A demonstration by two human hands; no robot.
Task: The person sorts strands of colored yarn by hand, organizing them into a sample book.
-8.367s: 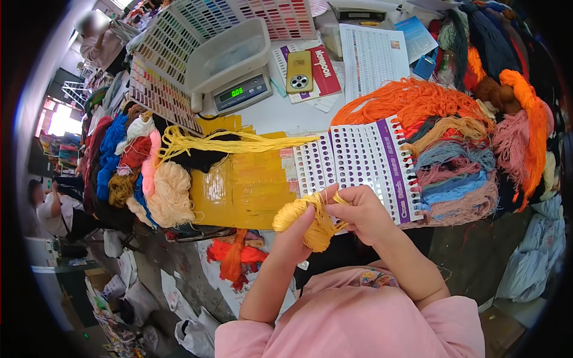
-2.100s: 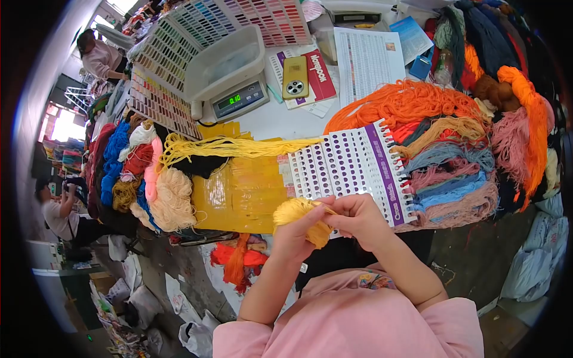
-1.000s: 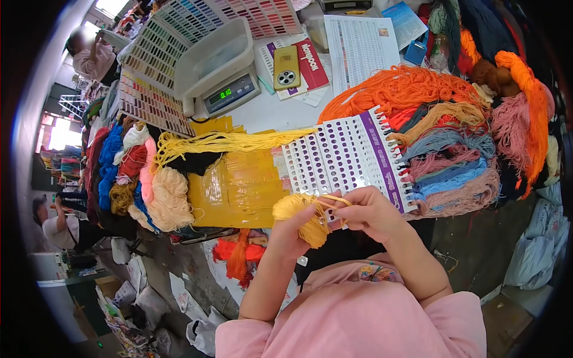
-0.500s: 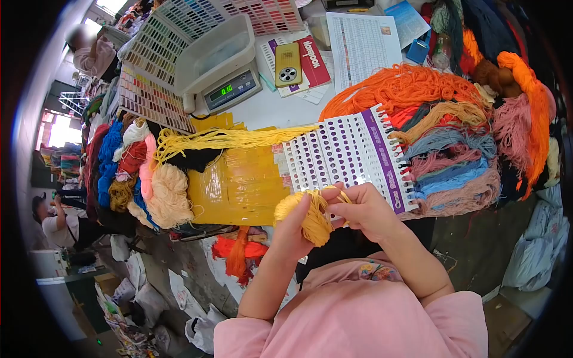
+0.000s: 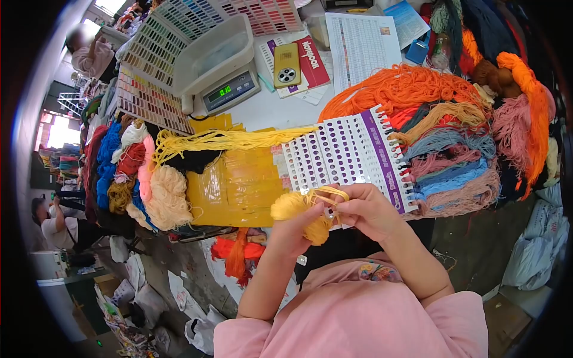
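Observation:
A bundle of yellow yarn (image 5: 289,206) is gripped in my left hand (image 5: 292,235), thumb on top, its folded end hanging below. Close against it, my right hand (image 5: 371,213) pinches a loop of the same yarn between thumb and fingers. Both hands are just over the front edge of a white punched thread card (image 5: 331,152), which has rows of holes and a purple strip. Long yellow strands (image 5: 233,141) stretch across the table from the card's upper left corner. The fingertips of my right hand are partly hidden by the yarn.
A digital scale (image 5: 231,90) carries a white plastic tub (image 5: 206,74) beside colour sample boards (image 5: 152,98). Behind the card are a yellow phone (image 5: 287,62) and printed sheet (image 5: 361,51). Orange yarn (image 5: 388,86) and several coloured skeins crowd the right; more yarn (image 5: 170,200) lies left.
The yarn between my hands now shows a larger loop standing over my right fingers. My left hand and the bundle have shifted slightly left; the right fingers have curled closer around the loop.

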